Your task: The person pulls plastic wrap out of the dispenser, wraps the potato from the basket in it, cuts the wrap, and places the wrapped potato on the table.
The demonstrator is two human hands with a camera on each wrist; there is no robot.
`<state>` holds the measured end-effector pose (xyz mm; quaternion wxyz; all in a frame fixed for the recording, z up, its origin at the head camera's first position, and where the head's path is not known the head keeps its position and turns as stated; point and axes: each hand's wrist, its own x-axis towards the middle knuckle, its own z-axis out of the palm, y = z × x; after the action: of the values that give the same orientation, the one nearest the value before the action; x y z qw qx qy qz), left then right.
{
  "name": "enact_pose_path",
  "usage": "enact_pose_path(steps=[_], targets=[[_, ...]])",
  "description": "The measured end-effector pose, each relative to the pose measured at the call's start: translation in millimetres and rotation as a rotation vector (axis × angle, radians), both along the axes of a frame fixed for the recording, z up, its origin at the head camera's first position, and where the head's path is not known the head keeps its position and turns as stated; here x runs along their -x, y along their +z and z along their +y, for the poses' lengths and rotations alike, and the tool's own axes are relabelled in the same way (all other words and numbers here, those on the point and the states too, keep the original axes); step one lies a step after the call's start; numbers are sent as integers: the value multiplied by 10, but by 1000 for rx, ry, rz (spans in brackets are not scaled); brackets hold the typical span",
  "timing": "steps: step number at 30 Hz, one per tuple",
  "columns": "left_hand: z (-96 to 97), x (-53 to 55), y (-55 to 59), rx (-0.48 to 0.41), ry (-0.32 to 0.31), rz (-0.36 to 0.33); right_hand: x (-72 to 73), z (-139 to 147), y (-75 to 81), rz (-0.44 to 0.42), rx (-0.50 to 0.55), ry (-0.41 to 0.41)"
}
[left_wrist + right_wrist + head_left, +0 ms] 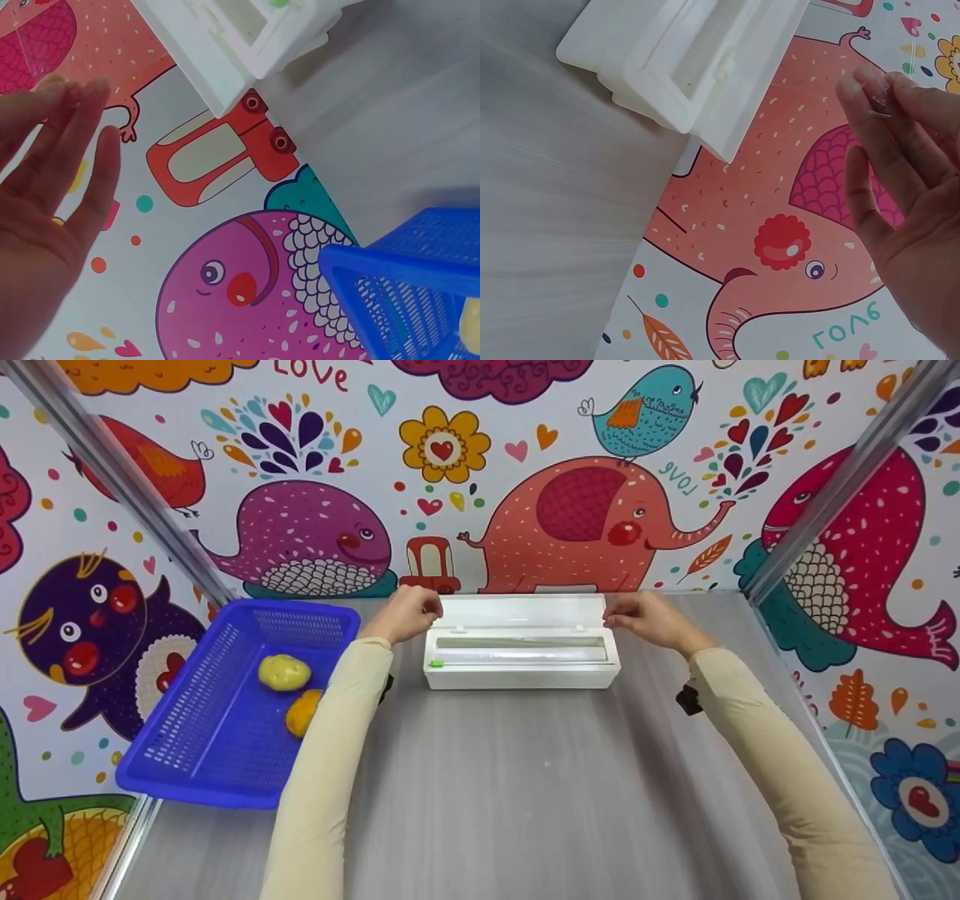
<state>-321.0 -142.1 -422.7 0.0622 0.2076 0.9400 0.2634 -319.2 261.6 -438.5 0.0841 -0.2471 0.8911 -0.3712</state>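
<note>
A white cling film dispenser box (521, 679) sits at the back of the table, its lid (517, 609) raised. Through its slot a roll of film (525, 655) shows, with a small green slider (436, 664) at the left end. My left hand (405, 613) is by the lid's left end, thumb and fingertips pinched together on the clear film. At the other end, my right hand (651, 619) pinches a crumpled edge of clear cling film (881, 112). Both hands are raised above the box; the sheet between them is nearly invisible.
A blue plastic basket (187, 791) stands on the left, close to my left forearm. Inside are a potato (283, 673) and an orange-yellow fruit (301, 712), partly behind my sleeve. Patterned walls (525, 420) enclose the grey table (510, 810) at the back and sides.
</note>
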Motion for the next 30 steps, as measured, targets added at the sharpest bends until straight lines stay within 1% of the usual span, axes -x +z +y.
enact_pose_path(steps=[3, 10, 18, 25, 30], targets=[[-5, 6, 14, 3, -2, -19, -14, 5, 24, -3, 2, 11], [-14, 2, 64, 11, -8, -14, -32, 11, 106, -19, -31, 3], [9, -2, 101, -9, -8, -16, -56, 41, 163, -7, -33, 1], [6, -20, 142, 0, -8, -9, -54, 44, 190, 9, -24, 28], [4, -32, 186, 6, -5, 6, -59, 30, 236, 32, -31, 20]])
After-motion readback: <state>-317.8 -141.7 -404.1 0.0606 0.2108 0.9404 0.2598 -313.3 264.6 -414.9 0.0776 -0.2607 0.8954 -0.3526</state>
